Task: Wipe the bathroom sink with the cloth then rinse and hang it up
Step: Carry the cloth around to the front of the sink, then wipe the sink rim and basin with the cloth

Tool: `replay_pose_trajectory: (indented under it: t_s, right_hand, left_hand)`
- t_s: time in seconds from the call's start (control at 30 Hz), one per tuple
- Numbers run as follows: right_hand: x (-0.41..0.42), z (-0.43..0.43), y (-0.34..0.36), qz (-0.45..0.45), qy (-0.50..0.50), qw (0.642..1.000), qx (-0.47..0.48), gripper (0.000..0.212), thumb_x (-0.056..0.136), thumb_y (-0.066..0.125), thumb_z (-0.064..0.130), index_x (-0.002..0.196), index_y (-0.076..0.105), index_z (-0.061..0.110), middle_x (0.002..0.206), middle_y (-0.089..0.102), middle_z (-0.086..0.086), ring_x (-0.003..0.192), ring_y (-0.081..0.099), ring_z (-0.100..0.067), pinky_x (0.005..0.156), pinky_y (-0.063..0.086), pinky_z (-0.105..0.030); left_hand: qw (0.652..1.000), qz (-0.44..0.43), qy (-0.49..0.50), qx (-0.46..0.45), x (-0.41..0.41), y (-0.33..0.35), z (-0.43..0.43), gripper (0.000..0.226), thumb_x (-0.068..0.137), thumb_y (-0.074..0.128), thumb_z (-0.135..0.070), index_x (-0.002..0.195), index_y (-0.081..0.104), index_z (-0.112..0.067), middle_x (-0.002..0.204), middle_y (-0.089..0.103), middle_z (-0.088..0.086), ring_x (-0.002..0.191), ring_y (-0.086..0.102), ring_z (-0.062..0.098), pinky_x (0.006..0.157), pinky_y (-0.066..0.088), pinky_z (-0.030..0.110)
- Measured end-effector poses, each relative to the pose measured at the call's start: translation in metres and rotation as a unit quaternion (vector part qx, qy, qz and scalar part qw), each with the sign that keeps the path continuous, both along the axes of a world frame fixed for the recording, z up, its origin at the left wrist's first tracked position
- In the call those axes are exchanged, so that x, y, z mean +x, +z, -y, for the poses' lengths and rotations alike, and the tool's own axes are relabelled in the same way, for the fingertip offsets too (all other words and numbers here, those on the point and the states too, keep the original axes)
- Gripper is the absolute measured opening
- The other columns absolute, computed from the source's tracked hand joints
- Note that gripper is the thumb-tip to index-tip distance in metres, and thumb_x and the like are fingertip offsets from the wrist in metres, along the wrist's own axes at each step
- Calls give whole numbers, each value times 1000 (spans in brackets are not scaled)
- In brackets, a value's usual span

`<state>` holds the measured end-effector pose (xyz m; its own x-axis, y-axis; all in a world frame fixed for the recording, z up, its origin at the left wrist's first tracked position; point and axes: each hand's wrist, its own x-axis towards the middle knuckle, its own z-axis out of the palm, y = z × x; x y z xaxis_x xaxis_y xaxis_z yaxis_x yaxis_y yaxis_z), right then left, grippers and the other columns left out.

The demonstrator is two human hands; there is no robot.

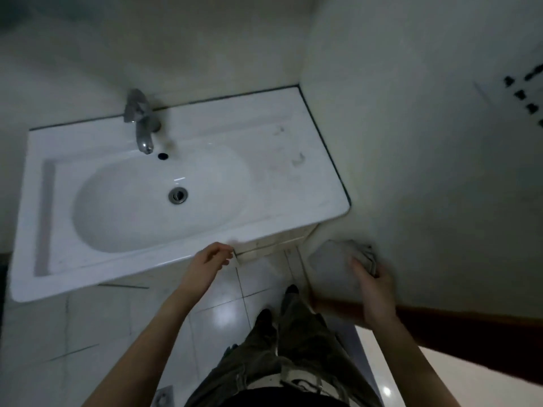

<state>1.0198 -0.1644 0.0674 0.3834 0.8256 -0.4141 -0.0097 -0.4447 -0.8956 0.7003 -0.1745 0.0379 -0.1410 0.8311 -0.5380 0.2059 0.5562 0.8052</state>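
The white bathroom sink (293, 183) fills the middle of the view, with an oval basin, a metal drain (177, 195) and a chrome tap (141, 121) at the back. Faint smudges mark the flat ledge right of the basin. A pale grey cloth (332, 259) hangs below the sink's right corner, beside the wall. My right hand (373, 289) grips the cloth at its right edge. My left hand (207, 261) hovers at the sink's front rim with curled fingers and seems to pinch the cloth's left corner.
A wall closes in on the right, with a dark wooden strip (440, 327) low down. Several black hooks (523, 95) sit on that wall at the upper right. The floor (220, 315) is glossy white tile. My legs and shoes (291, 292) stand below the sink.
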Motion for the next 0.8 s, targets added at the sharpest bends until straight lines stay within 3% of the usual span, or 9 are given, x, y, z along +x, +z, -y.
replay_pose_trajectory:
  t_s: [0.1, 0.27, 0.43, 0.5, 0.57, 0.63, 0.7, 0.8]
  right_hand:
    - [-14, -64, 7, -20, 28, 999, 19, 24, 85, 71, 14, 108, 67, 17, 95, 69, 9, 75, 65, 9, 61, 50, -7]
    - [-43, -164, 8, -77, 64, 994, 41, 30, 83, 72, 13, 113, 70, 13, 109, 72, -3, 105, 67, -19, 93, 53, -37]
    - [-76, -258, 13, -71, 96, 990, 80, 17, 86, 70, 17, 96, 71, 32, 96, 72, 13, 95, 68, -6, 87, 55, -33]
    - [-87, -297, 12, -42, 107, 987, 110, 14, 86, 69, 15, 88, 72, 29, 85, 72, 17, 83, 67, 2, 78, 56, -25]
    - [-96, -335, 9, 18, 104, 984, 142, 8, 86, 68, 15, 79, 71, 15, 73, 68, 10, 69, 61, 1, 68, 50, -23]
    - [-104, -373, 1, 99, 116, 972, 177, 25, 86, 66, 19, 65, 58, 7, 61, 53, 1, 59, 46, -3, 63, 40, -25]
    - [-114, -409, -4, 172, 142, 953, 205, 36, 86, 63, 22, 57, 43, 16, 54, 41, 2, 52, 36, -5, 56, 32, -25]
    - [-141, -459, -16, 291, 184, 911, 228, 37, 88, 62, 25, 58, 41, 17, 52, 37, 4, 49, 35, -11, 49, 22, -28]
  left_hand:
    - [999, -28, 25, 15, -3, 1, -31, 17, 92, 51, -24, 94, 68, -25, 97, 71, -3, 91, 67, 16, 84, 50, 33]
    - [996, -37, 79, 26, -9, 2, -88, 24, 79, 50, -39, 93, 67, -30, 99, 70, -3, 94, 66, 20, 88, 50, 39]
    - [993, -26, 109, 38, -15, -15, -159, 32, 76, 51, -42, 101, 65, -28, 105, 69, -2, 96, 64, 16, 93, 48, 38]
    - [991, -22, 122, 47, -14, -31, -188, 29, 81, 55, -41, 107, 64, -31, 110, 68, -4, 102, 63, 17, 90, 49, 30]
    - [989, -33, 131, 53, -12, -52, -218, 31, 90, 59, -32, 121, 59, -29, 124, 62, -5, 109, 60, 16, 87, 45, 21]
    - [988, -56, 136, 53, -8, -77, -247, 48, 93, 58, -31, 138, 46, -24, 142, 48, -3, 124, 51, 17, 100, 42, 28]
    - [986, -91, 135, 47, -2, -95, -273, 66, 93, 57, -37, 149, 29, -17, 153, 31, 3, 138, 36, 22, 114, 31, 37]
    - [976, -115, 177, 49, 11, -115, -301, 79, 91, 58, -38, 151, 17, -6, 156, 20, 15, 145, 19, 28, 120, 19, 39]
